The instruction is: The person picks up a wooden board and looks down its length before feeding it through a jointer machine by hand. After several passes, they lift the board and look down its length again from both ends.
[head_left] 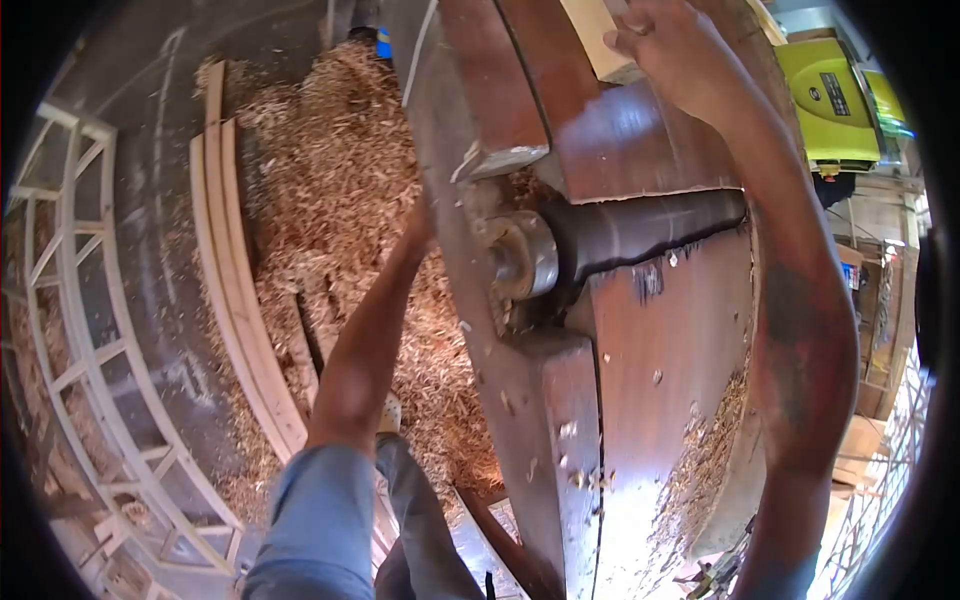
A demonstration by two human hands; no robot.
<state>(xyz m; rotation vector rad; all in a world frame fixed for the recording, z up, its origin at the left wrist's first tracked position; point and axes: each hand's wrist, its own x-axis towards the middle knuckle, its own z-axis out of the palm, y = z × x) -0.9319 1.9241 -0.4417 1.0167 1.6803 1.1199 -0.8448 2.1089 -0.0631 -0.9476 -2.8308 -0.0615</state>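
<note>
At the top of the view my right hand (675, 50) grips a pale wooden board (600, 35), thumb along its near end. The board rests on the brown metal table (610, 135) of a jointer, beyond its dark cylindrical cutter head (650, 232). A round bearing housing (520, 255) sits at the left end of that cylinder. My left forearm (370, 340) reaches down beside the machine's left edge; the hand itself is hidden behind that edge, so its fingers cannot be seen.
Wood shavings (330, 160) cover the floor left of the machine. Long planks (235, 290) lie beside them, and a wooden lattice frame (125, 340) stands farther left. Chips (700, 470) lie on the near table. A lime-green machine (825, 100) is at upper right.
</note>
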